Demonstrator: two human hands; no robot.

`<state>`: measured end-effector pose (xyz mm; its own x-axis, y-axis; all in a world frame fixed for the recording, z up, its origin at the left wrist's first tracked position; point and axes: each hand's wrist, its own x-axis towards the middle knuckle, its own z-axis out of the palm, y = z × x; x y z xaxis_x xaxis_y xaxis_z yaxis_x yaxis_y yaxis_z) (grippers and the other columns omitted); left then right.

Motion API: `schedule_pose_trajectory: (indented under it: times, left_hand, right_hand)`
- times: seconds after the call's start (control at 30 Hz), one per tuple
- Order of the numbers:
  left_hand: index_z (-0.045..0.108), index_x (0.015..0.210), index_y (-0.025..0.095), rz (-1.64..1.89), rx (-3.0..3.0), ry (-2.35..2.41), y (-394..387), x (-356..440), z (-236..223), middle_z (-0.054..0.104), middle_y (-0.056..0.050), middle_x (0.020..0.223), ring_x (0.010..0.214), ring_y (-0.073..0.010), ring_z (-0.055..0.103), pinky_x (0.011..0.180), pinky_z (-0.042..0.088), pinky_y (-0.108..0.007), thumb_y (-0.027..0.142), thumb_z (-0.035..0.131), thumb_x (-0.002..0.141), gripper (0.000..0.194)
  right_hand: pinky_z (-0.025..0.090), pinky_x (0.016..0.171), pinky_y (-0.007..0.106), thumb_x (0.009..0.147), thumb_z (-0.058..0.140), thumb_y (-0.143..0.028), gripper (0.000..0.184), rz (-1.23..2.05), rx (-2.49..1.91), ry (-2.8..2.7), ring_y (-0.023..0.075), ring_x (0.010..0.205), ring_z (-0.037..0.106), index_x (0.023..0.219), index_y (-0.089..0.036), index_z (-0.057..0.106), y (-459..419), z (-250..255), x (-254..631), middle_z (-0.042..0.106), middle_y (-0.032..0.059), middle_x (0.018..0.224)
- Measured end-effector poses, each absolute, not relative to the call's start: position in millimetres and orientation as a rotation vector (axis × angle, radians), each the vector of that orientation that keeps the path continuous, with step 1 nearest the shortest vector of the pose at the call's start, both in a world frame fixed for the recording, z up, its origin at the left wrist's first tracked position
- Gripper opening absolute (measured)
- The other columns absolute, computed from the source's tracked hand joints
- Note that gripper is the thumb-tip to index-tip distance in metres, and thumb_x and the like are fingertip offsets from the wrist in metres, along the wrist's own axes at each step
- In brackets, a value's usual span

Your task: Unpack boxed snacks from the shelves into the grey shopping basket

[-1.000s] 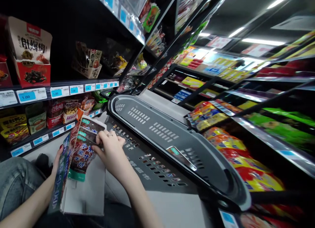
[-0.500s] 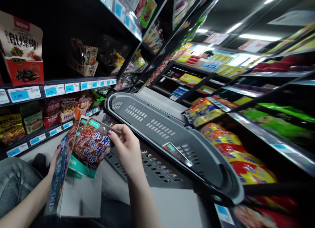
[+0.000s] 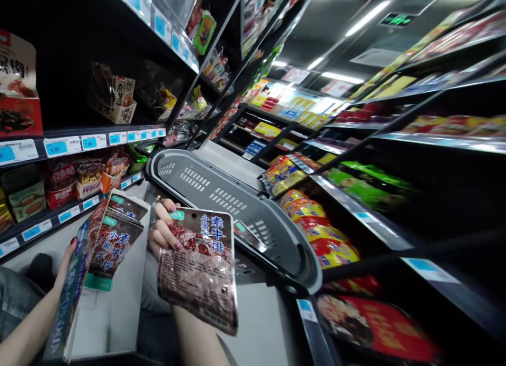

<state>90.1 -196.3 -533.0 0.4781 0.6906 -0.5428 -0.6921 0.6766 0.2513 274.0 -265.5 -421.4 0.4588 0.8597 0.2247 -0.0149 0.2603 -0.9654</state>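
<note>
My left hand (image 3: pixel 64 267) grips the outer side of an open cardboard display box (image 3: pixel 124 308), tilted over my lap. Several dark snack packets (image 3: pixel 106 250) with teal labels stand inside the box, leaning to its left wall. Between its thumb and fingers, my right hand (image 3: pixel 163 230) holds one snack packet (image 3: pixel 200 281) just right of the box, with a panel of small print facing me. Behind that packet is a grey shopping basket (image 3: pixel 233 179), where a similar packet (image 3: pixel 249 235) leans against the side.
A shelf (image 3: pixel 98 140) with price tags and packaged snacks runs along the left. On the right, shelving holds red and yellow bags (image 3: pixel 316 234), green bags (image 3: pixel 366 184) and a red package (image 3: pixel 379 324). My bent knee (image 3: pixel 16 302) is at lower left.
My right hand has drawn the packet out of the box and moved it right, turning it over. The view has swung to the right.
</note>
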Motion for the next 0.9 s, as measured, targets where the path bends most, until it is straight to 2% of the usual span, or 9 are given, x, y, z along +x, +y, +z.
schedule_pose_trajectory:
  times: [0.1, 0.2, 0.27, 0.4, 0.5, 0.6, 0.67, 0.77, 0.9]
  left_hand:
    - [0.072, 0.096, 0.025, 0.845, -0.056, 0.743, -193, 89, -536, 0.073, 0.007, 0.065, 0.085, -0.0134, 0.07, 0.088, 0.05, -0.018, 0.005, 0.053, 0.082, 0.031]
    - [0.062, 0.118, 0.018, 0.75, -0.079, 0.826, -187, 91, -532, 0.075, 0.002, 0.072, 0.084, -0.0165, 0.071, 0.09, 0.05, -0.023, 0.013, 0.048, 0.087, 0.034]
    - [0.053, 0.128, 0.016, 0.744, -0.074, 0.893, -186, 94, -525, 0.075, 0.002, 0.072, 0.085, -0.0154, 0.07, 0.09, 0.05, -0.021, 0.013, 0.044, 0.089, 0.041]
    - [0.054, 0.128, 0.019, 0.846, -0.015, 0.967, -195, 100, -511, 0.071, 0.006, 0.058, 0.073, -0.0114, 0.071, 0.083, 0.05, -0.013, 0.015, 0.051, 0.086, 0.042]
    - [0.054, 0.128, 0.022, 0.984, 0.035, 0.935, -204, 102, -502, 0.069, 0.011, 0.052, 0.056, -0.0083, 0.068, 0.076, 0.05, -0.008, 0.008, 0.054, 0.083, 0.047]
    - [0.034, 0.14, 0.024, 1.059, 0.006, 0.935, -207, 104, -495, 0.069, 0.016, 0.054, 0.047, -0.0012, 0.064, 0.068, 0.044, 0.001, -0.001, 0.048, 0.084, 0.063]
    - [0.022, 0.144, 0.023, 1.034, -0.034, 0.953, -206, 104, -490, 0.069, 0.017, 0.054, 0.045, 0.001, 0.062, 0.062, 0.042, 0.003, -0.002, 0.043, 0.087, 0.065]
    - [0.024, 0.144, 0.017, 0.94, -0.043, 0.948, -203, 104, -486, 0.067, 0.015, 0.049, 0.042, -0.0012, 0.062, 0.06, 0.044, 0.001, 0.004, 0.04, 0.091, 0.057]
    - [0.03, 0.142, 0.011, 0.833, 0.009, 0.937, -198, 102, -494, 0.069, 0.01, 0.052, 0.054, -0.0089, 0.068, 0.077, 0.051, -0.012, 0.011, 0.038, 0.092, 0.05]
  right_hand:
    - [0.022, 0.043, 0.028, 0.089, 0.019, -0.054, 0.041, 0.739, -1.161, -0.901, 0.0102, 0.037, 0.018, 0.096, -0.028, 0.049, -263, -428, 271, 0.034, -0.0047, 0.063]
    - [0.018, 0.042, 0.027, 0.091, 0.018, -0.051, 0.038, 0.757, -1.152, -0.892, 0.0085, 0.036, 0.011, 0.092, -0.027, 0.048, -259, -431, 267, 0.028, -0.0065, 0.061]
    - [0.016, 0.041, 0.026, 0.092, 0.019, -0.051, 0.036, 0.803, -1.079, -0.894, 0.0077, 0.037, 0.007, 0.088, -0.027, 0.046, -257, -431, 266, 0.025, -0.0073, 0.061]
    - [0.017, 0.042, 0.026, 0.092, 0.023, -0.05, 0.032, 0.9, -0.871, -0.901, 0.008, 0.038, 0.009, 0.086, -0.026, 0.043, -261, -427, 266, 0.026, -0.0073, 0.062]
    - [0.017, 0.043, 0.027, 0.09, 0.024, -0.053, 0.033, 0.879, -0.885, -0.9, 0.009, 0.04, 0.011, 0.086, -0.026, 0.043, -266, -423, 266, 0.026, -0.0066, 0.063]
    - [0.018, 0.044, 0.028, 0.089, 0.025, -0.055, 0.035, 0.843, -0.934, -0.906, 0.0097, 0.042, 0.012, 0.085, -0.026, 0.044, -268, -421, 268, 0.026, -0.0062, 0.064]
    - [0.018, 0.045, 0.029, 0.089, 0.025, -0.054, 0.035, 0.809, -0.981, -0.915, 0.01, 0.042, 0.013, 0.086, -0.026, 0.045, -268, -421, 269, 0.027, -0.0059, 0.065]
    - [0.019, 0.046, 0.029, 0.089, 0.022, -0.057, 0.039, 0.749, -1.063, -0.939, 0.0104, 0.043, 0.015, 0.091, -0.027, 0.047, -267, -422, 272, 0.03, -0.0053, 0.066]
    - [0.019, 0.046, 0.029, 0.088, 0.016, -0.061, 0.05, 0.658, -1.191, -0.999, 0.0108, 0.043, 0.017, 0.098, -0.026, 0.049, -266, -426, 273, 0.032, -0.0043, 0.066]
